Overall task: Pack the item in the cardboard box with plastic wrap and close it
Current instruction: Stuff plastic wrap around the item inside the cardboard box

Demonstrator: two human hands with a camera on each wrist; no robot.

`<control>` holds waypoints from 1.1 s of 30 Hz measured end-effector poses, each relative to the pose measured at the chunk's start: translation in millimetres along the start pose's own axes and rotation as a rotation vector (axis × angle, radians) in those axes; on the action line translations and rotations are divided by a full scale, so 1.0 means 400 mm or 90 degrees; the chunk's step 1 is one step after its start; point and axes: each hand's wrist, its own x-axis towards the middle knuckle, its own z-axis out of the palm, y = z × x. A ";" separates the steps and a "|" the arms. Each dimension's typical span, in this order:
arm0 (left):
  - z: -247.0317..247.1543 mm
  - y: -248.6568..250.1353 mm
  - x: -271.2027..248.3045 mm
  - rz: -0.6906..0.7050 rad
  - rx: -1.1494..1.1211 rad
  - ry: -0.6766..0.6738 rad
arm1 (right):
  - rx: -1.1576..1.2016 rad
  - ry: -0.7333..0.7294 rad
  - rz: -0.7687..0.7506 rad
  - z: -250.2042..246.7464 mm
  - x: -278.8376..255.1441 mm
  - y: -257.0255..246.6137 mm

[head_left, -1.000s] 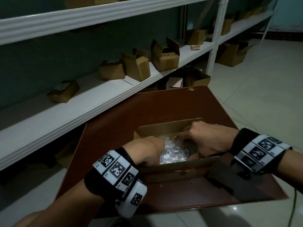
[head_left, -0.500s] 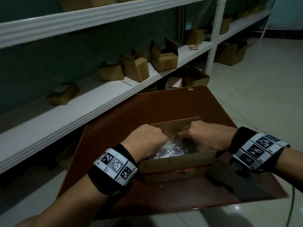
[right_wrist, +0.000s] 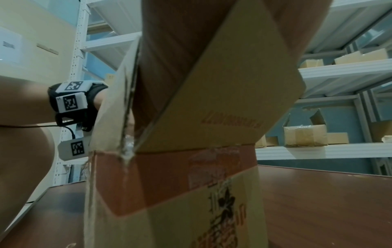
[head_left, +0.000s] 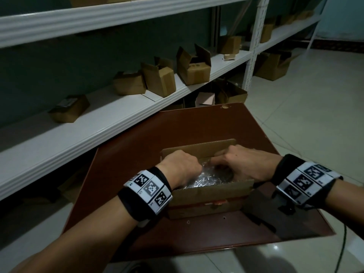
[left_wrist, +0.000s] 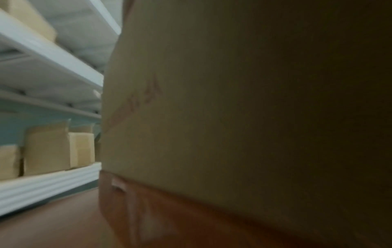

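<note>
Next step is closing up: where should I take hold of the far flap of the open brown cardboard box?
Probably the far flap by its free top edge, from above, since it stands upright beyond the crinkled clear plastic wrap. The left hand and right hand are already inside the brown cardboard box, just below that edge.

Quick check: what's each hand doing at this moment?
Left hand: inside the cardboard box, on the plastic wrap; grip hidden, cannot tell.
Right hand: fingers curled into the wrap; actual grip unclear.

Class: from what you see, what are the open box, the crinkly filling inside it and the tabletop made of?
Cardboard box: matte brown corrugated card, torn fluted edge. Plastic wrap: thin clear film, glinting creases. Table: glossy reddish-brown, probably laminate or varnished wood.
</note>
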 end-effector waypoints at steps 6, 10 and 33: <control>0.019 -0.038 -0.025 -0.050 -0.159 -0.102 | 0.032 0.011 -0.020 0.007 0.009 0.021; 0.026 -0.049 -0.045 -0.019 -0.168 -0.083 | 0.023 -0.002 -0.022 0.009 0.016 0.025; 0.027 -0.036 -0.015 0.072 0.030 0.148 | -0.021 -0.010 -0.021 0.012 0.027 0.015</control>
